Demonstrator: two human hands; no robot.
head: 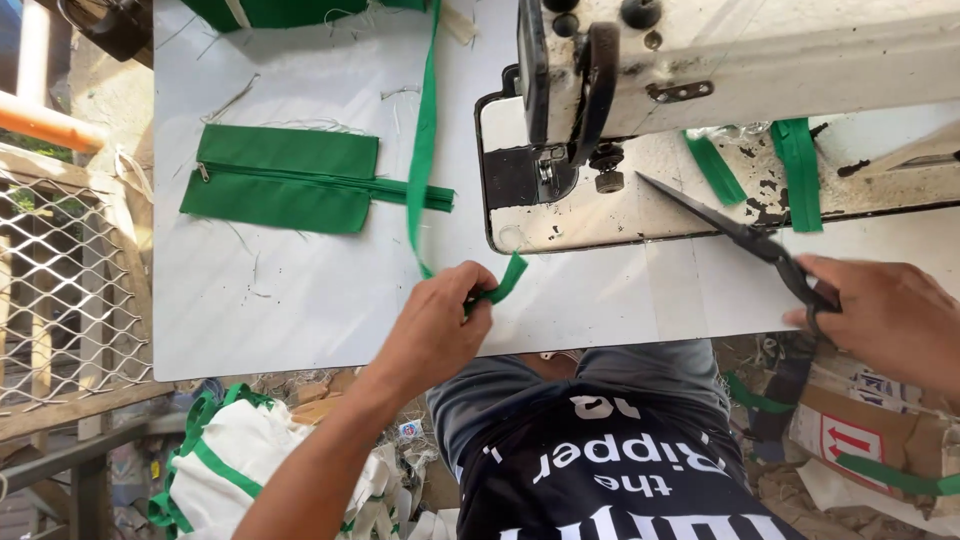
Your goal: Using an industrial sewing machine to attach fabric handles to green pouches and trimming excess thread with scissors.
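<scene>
My left hand (438, 322) pinches the end of a long green fabric strip (424, 140) near the front edge of the white table (300, 320). The strip runs up across the table to the far edge. My right hand (890, 315) grips black scissors (735, 232), whose closed blades point up-left toward the sewing machine (720, 60). The scissors lie over the machine's bed, apart from the strip.
A green zippered fabric piece (285, 180) lies flat on the table's left part. Two green strips (798, 170) rest on the machine bed. White and green fabric (230, 460) is piled on the floor at left, cardboard (860, 430) at right. Wire mesh (60, 290) stands left.
</scene>
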